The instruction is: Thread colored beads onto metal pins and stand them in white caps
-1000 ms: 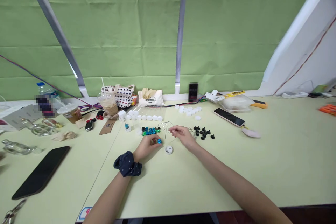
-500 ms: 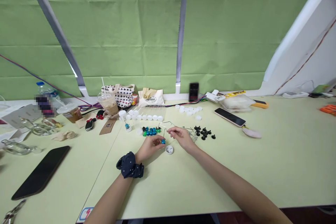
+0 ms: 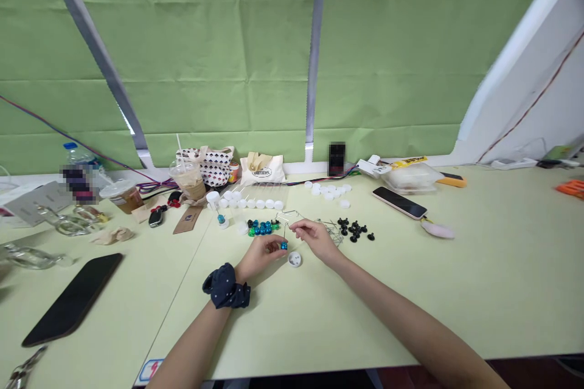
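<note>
White cap point(image 3: 294, 259) nearest, with blue piece point(image 3: 283, 246) and bent wire point(image 3: 285, 232) pinched beyond.
Just left of the cap, the left hand point(image 3: 259, 254) pinches the blue piece; beyond it, the right hand's point(image 3: 317, 240) fingertips press together on the wire, which reaches down to that piece. Farther: black pieces point(image 3: 353, 229) right of the cap.

You work in bright, diffuse light, with a soft shadow beside your navy scrunchie point(image 3: 225, 286). Wide-angle stretch distorts the view's sides; the orange item point(image 3: 571, 188) at far right blurs, pixelation masks the upright screen point(image 3: 337, 158), and the thin wire point(image 3: 285, 231) barely resolves.
</note>
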`<state>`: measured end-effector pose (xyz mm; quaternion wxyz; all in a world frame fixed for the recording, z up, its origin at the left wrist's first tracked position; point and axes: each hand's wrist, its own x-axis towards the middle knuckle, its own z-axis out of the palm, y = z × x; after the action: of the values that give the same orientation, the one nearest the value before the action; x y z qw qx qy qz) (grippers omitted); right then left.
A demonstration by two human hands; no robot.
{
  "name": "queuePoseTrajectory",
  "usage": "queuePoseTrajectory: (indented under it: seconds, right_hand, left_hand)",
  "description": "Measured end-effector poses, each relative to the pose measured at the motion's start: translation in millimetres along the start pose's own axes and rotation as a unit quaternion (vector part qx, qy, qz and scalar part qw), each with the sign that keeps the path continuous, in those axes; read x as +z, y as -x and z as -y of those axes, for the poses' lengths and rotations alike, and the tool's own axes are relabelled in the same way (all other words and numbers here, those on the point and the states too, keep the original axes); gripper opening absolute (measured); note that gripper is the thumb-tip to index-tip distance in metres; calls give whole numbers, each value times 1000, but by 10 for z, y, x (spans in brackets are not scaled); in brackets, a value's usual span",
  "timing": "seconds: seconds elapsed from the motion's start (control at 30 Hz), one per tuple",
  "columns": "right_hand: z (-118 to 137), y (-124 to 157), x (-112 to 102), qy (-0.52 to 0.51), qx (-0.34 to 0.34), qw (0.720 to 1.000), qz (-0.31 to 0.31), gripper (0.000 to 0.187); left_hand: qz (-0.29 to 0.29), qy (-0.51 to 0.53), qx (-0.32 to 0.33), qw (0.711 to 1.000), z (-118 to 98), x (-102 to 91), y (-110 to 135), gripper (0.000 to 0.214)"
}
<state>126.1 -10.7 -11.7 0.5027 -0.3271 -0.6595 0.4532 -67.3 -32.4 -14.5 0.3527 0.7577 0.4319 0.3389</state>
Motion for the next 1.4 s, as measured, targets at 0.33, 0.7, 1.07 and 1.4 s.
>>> queuePoseTrajectory:
  seconds: [0.33, 0.7, 1.07, 1.4]
  right_hand:
    - [4, -1, -11, -8, 1, 1000, 10, 20]
    - [33, 4, -23, -13, 10, 1000, 12, 20]
    - [64, 14, -35, -3, 15, 1000, 16, 20]
    - [49, 12, -39, 4, 14, 1000, 20, 19]
  left_hand:
    - [-2, -2, 0, 1000, 10, -8, 0, 34]
    - [-7, 4, -2, 1000, -18, -17, 5, 35]
    - [-12, -3, 0, 1000, -2, -17, 9, 38]
    - [-10, 8, 1, 1000, -27, -22, 3, 37]
